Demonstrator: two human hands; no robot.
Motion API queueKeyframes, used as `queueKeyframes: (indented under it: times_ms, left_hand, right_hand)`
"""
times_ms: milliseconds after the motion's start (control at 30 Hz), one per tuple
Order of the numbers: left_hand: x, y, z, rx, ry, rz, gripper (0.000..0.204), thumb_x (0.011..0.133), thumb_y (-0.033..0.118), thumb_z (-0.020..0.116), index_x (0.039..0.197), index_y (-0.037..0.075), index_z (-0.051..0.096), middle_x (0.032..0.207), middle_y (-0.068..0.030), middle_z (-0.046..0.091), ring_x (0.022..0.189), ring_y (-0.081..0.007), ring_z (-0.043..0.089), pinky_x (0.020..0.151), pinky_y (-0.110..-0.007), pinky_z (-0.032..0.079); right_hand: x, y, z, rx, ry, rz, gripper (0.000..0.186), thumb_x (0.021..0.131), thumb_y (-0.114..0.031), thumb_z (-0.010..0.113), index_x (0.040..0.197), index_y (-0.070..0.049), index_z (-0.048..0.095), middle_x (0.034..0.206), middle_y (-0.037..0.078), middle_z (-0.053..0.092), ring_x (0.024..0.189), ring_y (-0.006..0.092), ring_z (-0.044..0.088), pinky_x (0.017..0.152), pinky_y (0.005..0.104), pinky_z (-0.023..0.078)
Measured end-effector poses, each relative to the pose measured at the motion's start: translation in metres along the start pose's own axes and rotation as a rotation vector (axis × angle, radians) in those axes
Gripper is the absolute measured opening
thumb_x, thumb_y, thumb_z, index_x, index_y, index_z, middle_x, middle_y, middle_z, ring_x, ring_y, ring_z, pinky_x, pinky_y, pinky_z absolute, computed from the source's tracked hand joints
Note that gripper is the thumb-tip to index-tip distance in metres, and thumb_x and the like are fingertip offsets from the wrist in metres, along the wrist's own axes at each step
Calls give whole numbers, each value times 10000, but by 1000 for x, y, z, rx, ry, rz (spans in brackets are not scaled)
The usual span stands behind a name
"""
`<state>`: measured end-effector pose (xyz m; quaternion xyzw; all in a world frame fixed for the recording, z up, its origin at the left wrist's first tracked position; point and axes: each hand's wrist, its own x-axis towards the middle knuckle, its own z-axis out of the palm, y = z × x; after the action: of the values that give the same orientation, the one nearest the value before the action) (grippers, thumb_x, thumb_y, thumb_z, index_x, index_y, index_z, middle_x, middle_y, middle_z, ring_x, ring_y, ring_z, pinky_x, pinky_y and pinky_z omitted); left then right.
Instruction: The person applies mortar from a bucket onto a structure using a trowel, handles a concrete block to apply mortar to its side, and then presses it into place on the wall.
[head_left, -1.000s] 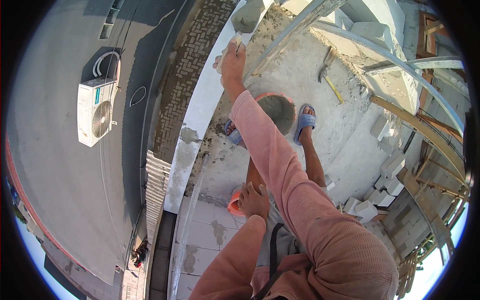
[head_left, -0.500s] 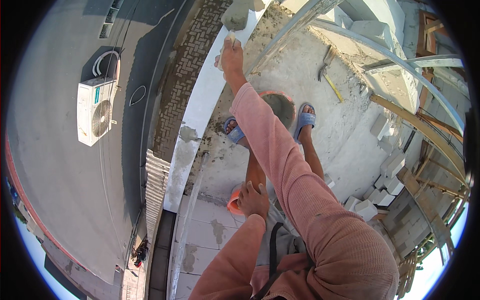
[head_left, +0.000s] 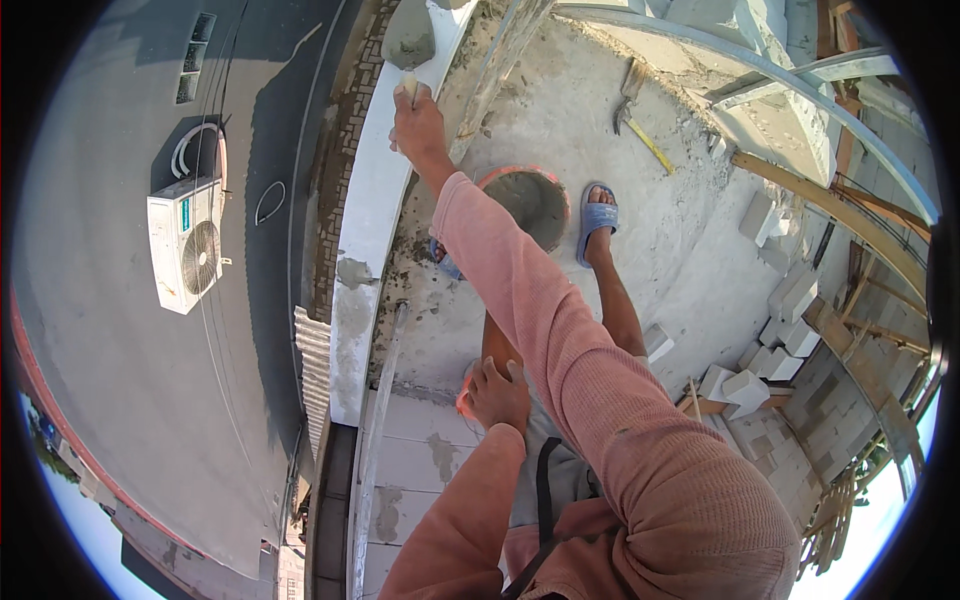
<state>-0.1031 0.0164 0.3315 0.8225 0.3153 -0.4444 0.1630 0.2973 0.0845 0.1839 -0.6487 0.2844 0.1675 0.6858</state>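
Observation:
At the upper left, my right hand (head_left: 420,132) is wrapped round the pale handle of a trowel (head_left: 409,42). The trowel's grey, mortar-smeared blade is over the far end of a long white wall top (head_left: 375,215); whether it touches is unclear. Lower down, my left hand (head_left: 500,395) lies with its fingers spread on my bent knee, holding nothing. Beside that hand an orange container (head_left: 464,397) shows in part. A reddish-rimmed bucket (head_left: 550,180) of grey mortar stands between my sandalled feet, with my right sleeve passing near its left side.
A yellow-handled hammer (head_left: 650,146) lies on the concrete floor. White blocks (head_left: 745,390) are piled at right, near curved timber (head_left: 850,245). A metal bar (head_left: 382,400) runs along the wall's inner side. Beyond the wall are a drop and an air-conditioner unit (head_left: 187,245).
My right hand and the trowel have shifted left, and more of the blade and bucket shows. The whole view has turned slightly. My left hand stays on the knee.

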Motion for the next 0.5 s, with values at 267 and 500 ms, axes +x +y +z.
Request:
queueKeyframes:
  times_ms: [267, 500]
  left_hand:
    - [-5, 25, 1, 36, -5, -55, 536, 1004, 456, 532, 1401, 103, 601, 1492, -129, 569, 1372, -328, 543, 1124, -496, 424]
    - [-10, 35, 22, 79, 35, 3, 527, 994, 444, 550, 1381, 94, 623, 1480, -131, 575, 1316, -366, 581, 1100, -498, 446]
  right_hand:
    - [-174, 68, -155, -263, -340, -44, 534, 1079, -398, 588, 1461, -43, 469, 757, 17, 592, 554, 76, 536, 528, 281, 467]
    - [-269, 89, -329, -392, -353, 190, 544, 1028, -355, 659, 1397, -16, 448, 830, 82, 669, 683, 162, 662, 632, 331, 542]
